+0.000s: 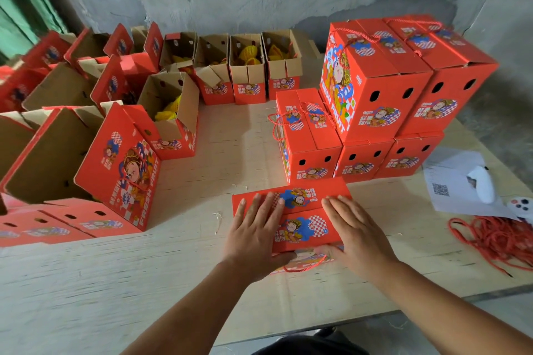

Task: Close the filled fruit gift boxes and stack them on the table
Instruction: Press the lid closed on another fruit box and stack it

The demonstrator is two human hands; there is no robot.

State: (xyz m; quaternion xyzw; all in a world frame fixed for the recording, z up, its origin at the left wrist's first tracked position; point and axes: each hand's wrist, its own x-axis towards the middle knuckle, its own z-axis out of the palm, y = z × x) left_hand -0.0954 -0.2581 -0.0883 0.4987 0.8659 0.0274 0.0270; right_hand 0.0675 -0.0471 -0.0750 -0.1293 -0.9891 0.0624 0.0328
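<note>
Both hands press flat, fingers straight, on the near box point(300, 219): left hand point(253, 236), right hand point(354, 236). Six closed boxes point(375, 89) are stacked far right. Open boxes point(248, 66) fill the left and far side, perhaps a dozen; the left ones are cut off. Red cords point(496, 239) lie right.

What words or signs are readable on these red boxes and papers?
"FRESH FRUIT": side of the tall stacked red cardboard gift box.
"FRESH FRUIT": side of the open red box at left.
Chinese characters on box fronts: too blurred to read.
QR code on the white paper sheet: unreadable; no words legible.
</note>
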